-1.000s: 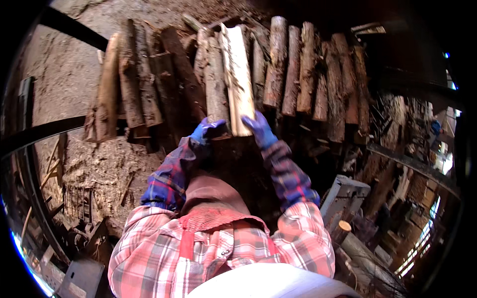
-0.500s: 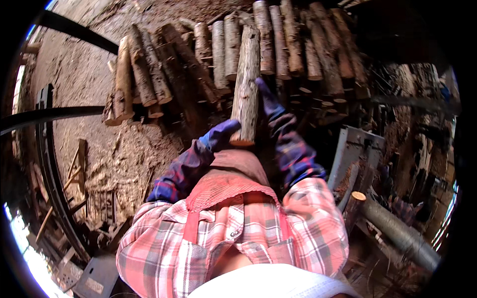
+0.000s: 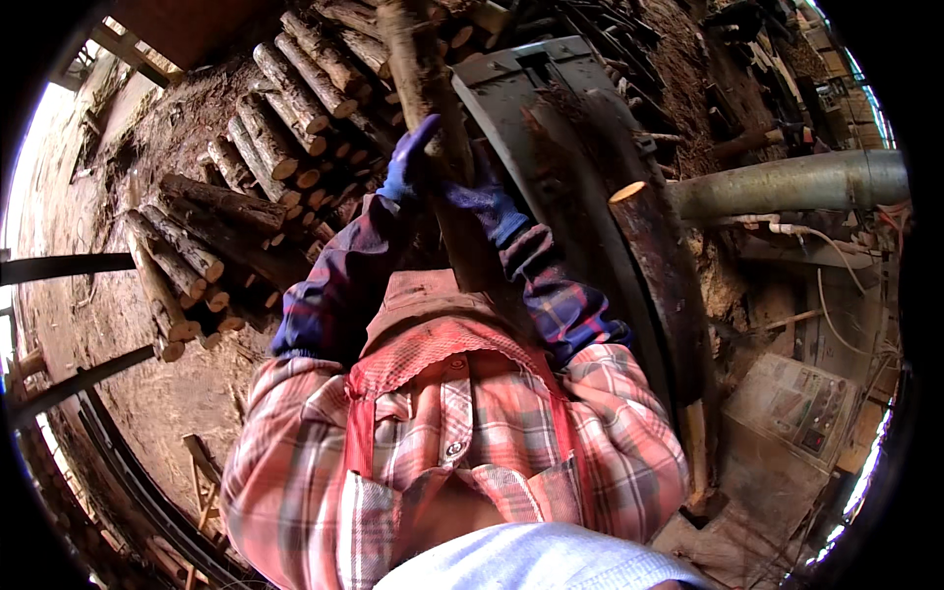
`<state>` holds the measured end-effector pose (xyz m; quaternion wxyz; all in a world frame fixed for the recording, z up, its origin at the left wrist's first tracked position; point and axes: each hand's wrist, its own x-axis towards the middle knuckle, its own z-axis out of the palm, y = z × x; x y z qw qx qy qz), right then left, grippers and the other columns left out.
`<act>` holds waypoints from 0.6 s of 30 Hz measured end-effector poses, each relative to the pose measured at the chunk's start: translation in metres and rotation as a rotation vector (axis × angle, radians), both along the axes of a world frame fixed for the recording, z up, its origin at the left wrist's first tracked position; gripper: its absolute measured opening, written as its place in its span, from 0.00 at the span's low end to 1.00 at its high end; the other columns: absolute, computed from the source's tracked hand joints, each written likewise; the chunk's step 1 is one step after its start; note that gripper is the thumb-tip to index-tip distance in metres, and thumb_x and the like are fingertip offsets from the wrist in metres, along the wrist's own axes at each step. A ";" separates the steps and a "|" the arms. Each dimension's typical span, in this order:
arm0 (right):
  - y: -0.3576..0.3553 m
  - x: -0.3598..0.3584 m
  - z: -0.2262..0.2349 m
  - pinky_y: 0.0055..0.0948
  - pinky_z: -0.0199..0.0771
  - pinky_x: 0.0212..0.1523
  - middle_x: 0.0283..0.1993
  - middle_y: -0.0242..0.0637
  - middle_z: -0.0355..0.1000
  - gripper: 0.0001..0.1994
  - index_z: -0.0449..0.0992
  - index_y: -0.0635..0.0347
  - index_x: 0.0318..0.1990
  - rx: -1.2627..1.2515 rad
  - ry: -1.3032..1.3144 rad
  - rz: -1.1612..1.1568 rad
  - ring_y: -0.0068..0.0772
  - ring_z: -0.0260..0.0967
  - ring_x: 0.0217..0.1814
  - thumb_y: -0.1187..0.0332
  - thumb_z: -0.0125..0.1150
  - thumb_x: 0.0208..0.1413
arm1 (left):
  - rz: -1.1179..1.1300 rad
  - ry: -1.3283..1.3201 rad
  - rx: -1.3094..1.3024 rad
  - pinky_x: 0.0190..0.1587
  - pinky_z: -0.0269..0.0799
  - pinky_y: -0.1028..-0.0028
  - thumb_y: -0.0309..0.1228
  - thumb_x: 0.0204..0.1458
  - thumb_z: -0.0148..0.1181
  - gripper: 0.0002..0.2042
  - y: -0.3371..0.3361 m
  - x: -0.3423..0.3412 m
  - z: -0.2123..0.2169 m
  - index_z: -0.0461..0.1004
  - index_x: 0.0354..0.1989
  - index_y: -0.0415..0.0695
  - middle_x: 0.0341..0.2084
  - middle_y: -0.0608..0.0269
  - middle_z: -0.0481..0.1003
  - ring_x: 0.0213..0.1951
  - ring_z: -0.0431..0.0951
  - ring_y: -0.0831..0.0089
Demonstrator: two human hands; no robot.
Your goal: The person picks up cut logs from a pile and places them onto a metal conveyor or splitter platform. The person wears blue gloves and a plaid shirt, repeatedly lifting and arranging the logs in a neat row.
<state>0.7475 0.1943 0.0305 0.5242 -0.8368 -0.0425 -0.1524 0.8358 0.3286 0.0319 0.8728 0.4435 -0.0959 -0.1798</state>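
Observation:
A long bark-covered log [image 3: 418, 69] is held between my two gloved hands, running from the top of the view down toward my red apron. My left hand [image 3: 406, 162], in a purple-blue glove, presses along the log's left side with its thumb side up. On the other side, my right hand [image 3: 485, 202] grips the log lower down, its fingers partly hidden in shadow and behind the wood. The log's near end lies in the dark just in front of the apron [image 3: 423, 305].
Stacked cut logs [image 3: 265, 138] lie to the left on bark-strewn ground. Close on the right stands a grey metal trough [image 3: 497, 93], with another log [image 3: 654, 246] beside it showing a pale cut end. A thick grey pipe [image 3: 787, 189] and a panel box [image 3: 796, 408] are farther right.
I have turned right, so the log stack has shifted left and the metal trough now stands close ahead. The log has come along, lifted away from the stack between my hands.

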 end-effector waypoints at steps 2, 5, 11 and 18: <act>-0.029 0.010 0.000 0.34 0.64 0.59 0.59 0.41 0.63 0.39 0.52 0.60 0.65 -0.431 -0.200 -0.104 0.35 0.62 0.60 0.62 0.69 0.49 | 0.051 -0.324 0.073 0.56 0.65 0.69 0.32 0.60 0.47 0.20 -0.040 -0.004 -0.022 0.65 0.59 0.39 0.51 0.54 0.71 0.55 0.70 0.65; -0.086 -0.018 0.093 0.32 0.69 0.54 0.57 0.41 0.65 0.37 0.56 0.62 0.63 0.271 0.136 -0.066 0.35 0.65 0.56 0.62 0.69 0.49 | -0.173 -0.249 0.080 0.49 0.67 0.74 0.45 0.53 0.60 0.27 -0.083 -0.044 0.104 0.68 0.53 0.34 0.43 0.60 0.73 0.44 0.71 0.75; -0.237 0.031 0.171 0.39 0.71 0.52 0.54 0.52 0.66 0.46 0.53 0.64 0.63 0.184 0.121 -0.322 0.47 0.69 0.51 0.48 0.70 0.41 | -0.073 -0.353 0.184 0.60 0.62 0.70 0.38 0.50 0.65 0.35 -0.107 -0.041 0.162 0.56 0.61 0.30 0.52 0.49 0.69 0.56 0.68 0.68; -0.259 -0.005 0.071 0.53 0.66 0.54 0.54 0.62 0.65 0.44 0.52 0.41 0.66 -1.048 0.381 -0.389 0.65 0.65 0.55 0.35 0.58 0.43 | 0.098 -0.160 0.815 0.40 0.65 0.74 0.41 0.52 0.61 0.16 0.061 -0.044 -0.032 0.74 0.37 0.38 0.31 0.68 0.72 0.35 0.69 0.76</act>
